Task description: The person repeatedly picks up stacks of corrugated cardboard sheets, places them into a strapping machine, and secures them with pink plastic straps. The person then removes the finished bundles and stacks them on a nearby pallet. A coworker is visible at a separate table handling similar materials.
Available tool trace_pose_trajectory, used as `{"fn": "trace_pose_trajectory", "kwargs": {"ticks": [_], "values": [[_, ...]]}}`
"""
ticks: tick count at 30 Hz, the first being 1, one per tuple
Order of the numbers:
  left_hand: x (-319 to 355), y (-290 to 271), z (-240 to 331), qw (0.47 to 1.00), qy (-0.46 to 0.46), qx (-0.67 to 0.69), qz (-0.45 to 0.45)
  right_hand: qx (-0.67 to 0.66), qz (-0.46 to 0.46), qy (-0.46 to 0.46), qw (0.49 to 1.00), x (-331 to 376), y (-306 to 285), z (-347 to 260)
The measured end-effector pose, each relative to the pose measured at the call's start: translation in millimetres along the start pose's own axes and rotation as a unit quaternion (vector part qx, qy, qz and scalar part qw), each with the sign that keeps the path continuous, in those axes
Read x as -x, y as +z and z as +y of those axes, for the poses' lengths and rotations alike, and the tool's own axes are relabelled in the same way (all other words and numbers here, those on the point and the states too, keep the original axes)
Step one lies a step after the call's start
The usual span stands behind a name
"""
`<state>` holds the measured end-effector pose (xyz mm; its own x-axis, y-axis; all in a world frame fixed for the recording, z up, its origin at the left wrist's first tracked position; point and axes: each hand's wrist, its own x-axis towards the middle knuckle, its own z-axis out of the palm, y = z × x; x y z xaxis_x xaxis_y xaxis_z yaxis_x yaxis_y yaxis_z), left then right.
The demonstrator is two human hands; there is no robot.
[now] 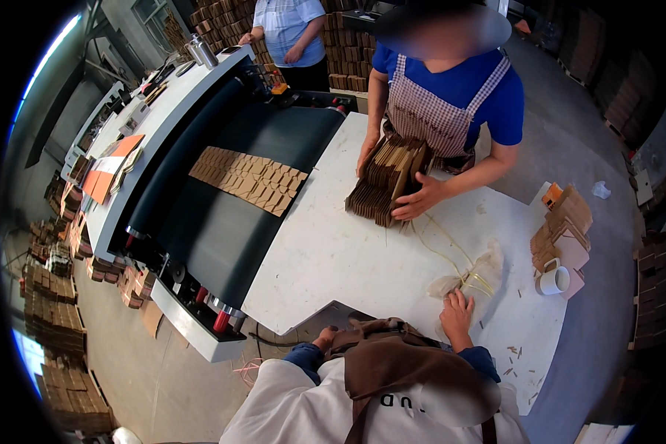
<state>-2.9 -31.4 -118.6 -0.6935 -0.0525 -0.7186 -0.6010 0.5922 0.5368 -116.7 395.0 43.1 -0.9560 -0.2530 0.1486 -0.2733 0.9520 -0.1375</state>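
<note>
My right hand (457,318) lies on the white table, fingers stretched out at the edge of a crumpled clear plastic bag (487,260). Thin yellow straps (479,282) lie on the bag, just beyond my fingertips. By the table's near edge, beside my brown apron (392,362), is my left hand (324,338); its fingers are mostly hidden, so their grip cannot be made out. Across the table a co-worker in a checked apron holds a thick stack of folded brown cardboard pieces (383,181) between both hands. One strap runs from near that stack toward my right hand.
Left of the white table (333,251), a machine's dark conveyor belt (222,222) carries a row of cut cardboard pieces (248,177). On the table's right side stand a white mug (553,280) and cardboard pieces (562,222). Another person stands beyond the machine.
</note>
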Motion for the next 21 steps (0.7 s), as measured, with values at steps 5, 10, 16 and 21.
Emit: {"fn": "trace_pose_trajectory", "kwargs": {"ticks": [5,10,16,21], "values": [[-1,-6,-24,0.998,-0.046,0.022,0.031,-0.016,0.011,-0.004,1.000,-3,7,-12],[-9,8,-20,0.999,-0.025,0.012,0.034,-0.005,-0.015,0.016,1.000,-3,-3,-8],[-14,5,-32,0.999,-0.018,0.015,0.030,-0.007,-0.009,0.014,1.000,-3,-3,-12],[-14,7,-30,0.999,-0.032,0.024,0.024,-0.002,-0.009,0.011,1.000,-2,-4,-10]]}}
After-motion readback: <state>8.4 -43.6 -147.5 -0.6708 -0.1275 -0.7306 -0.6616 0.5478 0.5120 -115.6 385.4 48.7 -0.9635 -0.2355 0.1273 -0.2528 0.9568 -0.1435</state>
